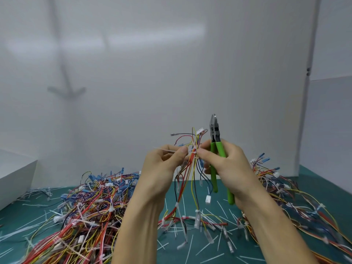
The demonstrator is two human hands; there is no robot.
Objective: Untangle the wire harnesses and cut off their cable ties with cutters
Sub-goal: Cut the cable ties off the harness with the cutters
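Observation:
I hold a wire harness point(192, 174) of red, yellow and black wires upright above the green mat. My left hand point(163, 168) pinches a white cable tie point(167, 150) whose tail sticks out to the left. My right hand point(222, 164) grips green-handled cutters point(217, 149), jaws pointing up and closed, while its thumb and forefinger pinch the harness at the tie. The lower harness ends with white connectors hang down to the mat.
A large heap of tangled harnesses point(85, 212) lies at the left, another heap point(297, 202) at the right. Cut white tie pieces point(211, 250) litter the green mat point(205, 258). A white box point(13, 174) stands at the far left; white walls enclose the back.

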